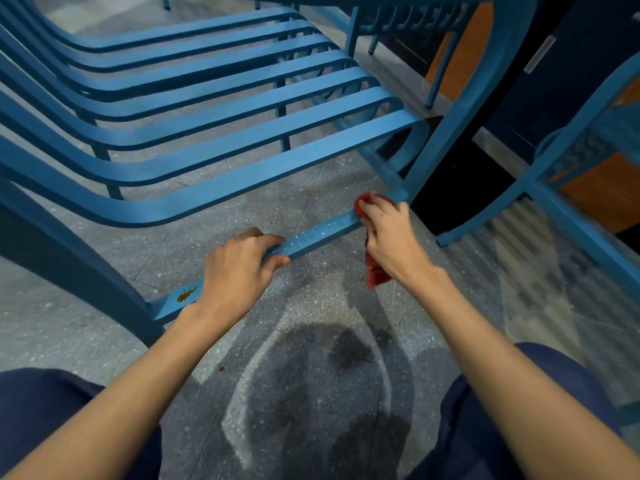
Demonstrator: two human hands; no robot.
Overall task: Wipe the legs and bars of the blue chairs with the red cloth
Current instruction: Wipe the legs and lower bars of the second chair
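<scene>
A blue slatted chair (214, 133) fills the upper view, seen from low down. Its low cross bar (318, 235) runs from the left leg (69, 258) to the right leg (460, 109) and is speckled with white spots, with a brown stain (187, 294) near its left end. My left hand (239, 268) grips the middle of this bar. My right hand (391, 233) presses the red cloth (375, 271) onto the bar's right end, close to the right leg. Part of the cloth hangs below the hand.
A second blue chair (568, 188) stands at the right, its legs close to my right arm. More blue chair legs (353, 32) show at the top. The floor (311, 375) is grey speckled terrazzo with shadows. My knees in dark blue trousers sit at both bottom corners.
</scene>
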